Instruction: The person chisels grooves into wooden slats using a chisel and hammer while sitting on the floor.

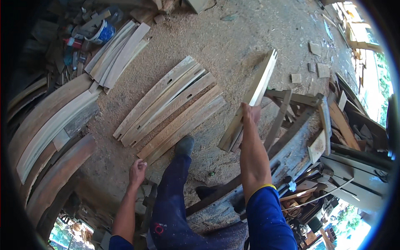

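The right hand (pixel 251 111) is closed around a pale wooden plank (pixel 259 83) at right of centre, gripping it near mid-length. The left hand (pixel 137 171), lower left of centre, has its fingers loosely curled near the lower ends of the floor boards; nothing shows in it, though whether it pinches something small cannot be told.

Progress, by judgement: shaping is partly complete. The held plank's upper end appears notched. In the row of boards (pixel 183 106) at the centre, at least two pieces carry dark slots. The two pieces nearest the boot (pixel 184 146) show no slot on their visible faces; whether any is due there cannot be determined. Nothing in view is joined into a finished assembly.

Condition of the held plank: long, straight-edged, light in colour, tilted from lower left to upper right, its upper end catching the light. Its underside is hidden.

Farther out, a worn wooden stand (pixel 298 131) is at the right. Curved timbers (pixel 54 108) are stacked at the left, with a bundle of slats (pixel 123 54) at upper left. Shavings cover the floor (pixel 233 41).
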A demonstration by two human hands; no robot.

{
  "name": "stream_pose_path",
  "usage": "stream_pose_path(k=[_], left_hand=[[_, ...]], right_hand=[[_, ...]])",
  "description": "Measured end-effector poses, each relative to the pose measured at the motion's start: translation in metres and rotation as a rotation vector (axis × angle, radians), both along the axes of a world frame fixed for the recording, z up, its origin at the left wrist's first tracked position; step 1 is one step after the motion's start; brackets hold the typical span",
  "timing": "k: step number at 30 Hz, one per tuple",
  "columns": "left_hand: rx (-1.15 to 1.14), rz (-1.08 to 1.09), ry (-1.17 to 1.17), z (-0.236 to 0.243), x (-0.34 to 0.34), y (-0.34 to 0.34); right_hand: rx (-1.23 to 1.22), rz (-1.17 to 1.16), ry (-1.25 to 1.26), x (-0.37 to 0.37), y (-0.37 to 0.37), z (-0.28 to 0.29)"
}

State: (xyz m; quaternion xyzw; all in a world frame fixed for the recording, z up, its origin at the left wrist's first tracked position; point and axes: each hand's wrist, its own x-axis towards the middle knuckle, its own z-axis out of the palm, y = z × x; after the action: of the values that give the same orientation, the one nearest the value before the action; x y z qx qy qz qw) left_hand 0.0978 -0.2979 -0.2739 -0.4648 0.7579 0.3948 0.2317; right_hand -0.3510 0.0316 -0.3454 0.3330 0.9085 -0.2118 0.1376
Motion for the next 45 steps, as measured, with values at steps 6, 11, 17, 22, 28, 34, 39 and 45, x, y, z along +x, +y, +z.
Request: stream_pose_path(k=[6, 11, 17, 22, 28, 34, 39, 45], left_hand=[[-0.026, -0.030, 0.045, -0.088, -0.023, 0.018], [0.310, 0.072, 0.121, -0.078, -0.009, 0.094], [0.178, 0.257, -0.092, -0.084, 0.080, 0.083], [0.205, 0.555, -0.162, -0.112, 0.120, 0.083], [0.692, 1.169, 0.046, -0.143, 0.078, 0.102], [0.946, 1.666, 0.294, -0.179, 0.024, 0.090], [0.867, 1.749, 0.679, -0.157, 0.007, 0.104], [0.989, 1.908, 0.796, -0.124, -0.030, 0.091]], right_hand=[[0.227, 0.361, -0.051, 0.023, -0.065, -0.053], [0.156, 1.753, 0.090, 0.106, -0.111, -0.126], [0.234, 2.242, 0.043, 0.174, -0.142, -0.183], [0.191, 2.316, 0.333, 0.140, -0.151, -0.206], [0.207, 2.446, -0.233, 0.136, -0.179, -0.181], [0.041, 2.200, -1.124, 0.130, -0.225, -0.099], [-0.098, 1.927, -1.564, 0.129, -0.242, -0.040], [-0.572, 1.353, -1.840, 0.144, -0.215, 0.007]])
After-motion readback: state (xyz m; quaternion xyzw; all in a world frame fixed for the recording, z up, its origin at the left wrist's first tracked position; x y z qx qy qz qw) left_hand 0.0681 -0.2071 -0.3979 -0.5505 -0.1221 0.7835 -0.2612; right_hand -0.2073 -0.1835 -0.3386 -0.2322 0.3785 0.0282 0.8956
